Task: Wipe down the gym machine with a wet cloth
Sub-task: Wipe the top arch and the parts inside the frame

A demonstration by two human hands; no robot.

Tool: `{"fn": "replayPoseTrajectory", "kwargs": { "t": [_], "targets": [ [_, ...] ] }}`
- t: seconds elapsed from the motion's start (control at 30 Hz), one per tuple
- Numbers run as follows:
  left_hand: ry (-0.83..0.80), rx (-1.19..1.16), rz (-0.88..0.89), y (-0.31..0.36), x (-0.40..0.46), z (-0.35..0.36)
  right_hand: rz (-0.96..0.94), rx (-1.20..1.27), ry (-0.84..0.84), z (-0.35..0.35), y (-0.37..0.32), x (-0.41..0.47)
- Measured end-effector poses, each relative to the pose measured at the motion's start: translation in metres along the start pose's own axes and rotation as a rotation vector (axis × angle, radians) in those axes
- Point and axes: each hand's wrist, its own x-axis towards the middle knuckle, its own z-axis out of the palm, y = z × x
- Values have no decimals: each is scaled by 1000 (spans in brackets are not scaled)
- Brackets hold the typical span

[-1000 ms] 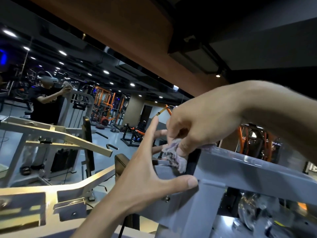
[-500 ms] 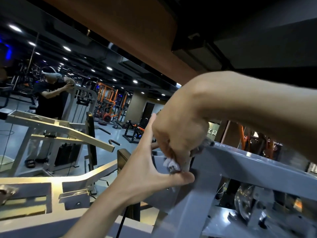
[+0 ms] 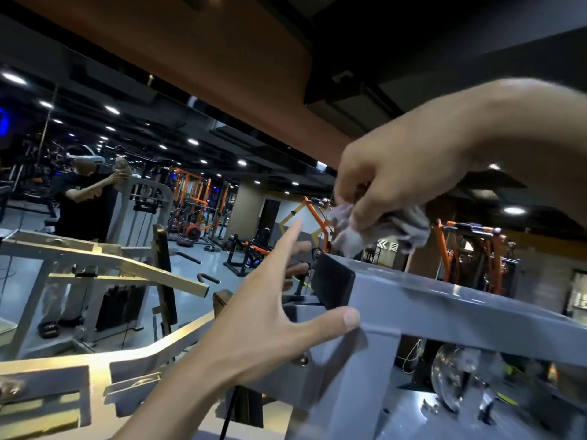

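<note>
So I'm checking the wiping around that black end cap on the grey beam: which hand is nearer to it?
Left. The left hand sits right beside the black end cap, thumb on the grey beam just below it. The right hand holds the cloth above the cap.

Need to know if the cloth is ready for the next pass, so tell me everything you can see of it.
The cloth is a pale greyish-lilac rag, soft and terry-like, bunched into a crumpled wad. The right hand grips it from above, with folds spilling out on both sides of the fingers. It hangs just over the black end cap of the grey beam; whether it touches the metal is unclear. Wetness cannot be judged.
</note>
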Motion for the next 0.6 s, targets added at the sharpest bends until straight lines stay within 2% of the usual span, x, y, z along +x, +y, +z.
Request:
{"fn": "replayPoseTrajectory", "kwargs": {
  "t": [0.1,0.23,0.43,0.53,0.6],
  "targets": [
    [-4,85,19,5,7,7,136,83,79,7,28,-9],
    [22,193,23,3,10,15,187,182,186,42,45,-5],
    [32,228,27,4,9,16,60,339,425,71,12,-3],
    [42,233,14,4,8,15,9,366,484,83,-1,5],
    [45,213,-11,4,8,15,23,366,464,84,3,6]
  ]
}}
